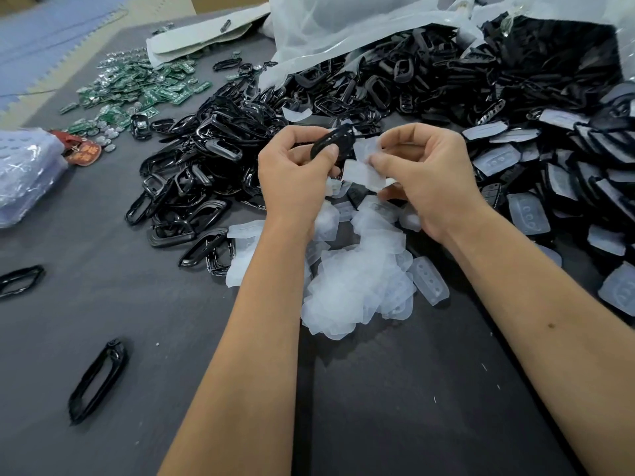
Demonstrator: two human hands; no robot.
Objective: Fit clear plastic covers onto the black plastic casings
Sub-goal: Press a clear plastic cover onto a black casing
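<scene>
1. Grey, matt fabric-like worktop (103,304) carries all the stock; a few single black frames lie on it well to the left of both hands.
2. Black glossy casings, a large heap (446,73) beyond the fingers, spill from a translucent plastic bag (326,32); they are rigid, rounded-oblong rings with open centres. Judged by the heap's size, most of the task is left.
3. Finished pieces (549,166), black casings with a frosted cover seated in them, lie stacked to the right of the right hand; this pile suggests many units are already done, though fewer than remain.
4. Clear covers, a loose pile (357,283) just below and nearer than the hands; they look soft, milky-translucent and flexible, with rounded corners and small raised button domes.
5. Green circuit boards (137,87) lie scattered far to the left and beyond, apart from the work.
6. Left hand (295,173): fingers curled round one black casing (331,142), thumb pressed on its rim, held above the cover pile.
7. Right hand (422,173): thumb and fingertips pinch one clear cover (362,171), its edge just beside the held casing; the two appear not yet seated together, so the current unit is at the aligning step.
</scene>
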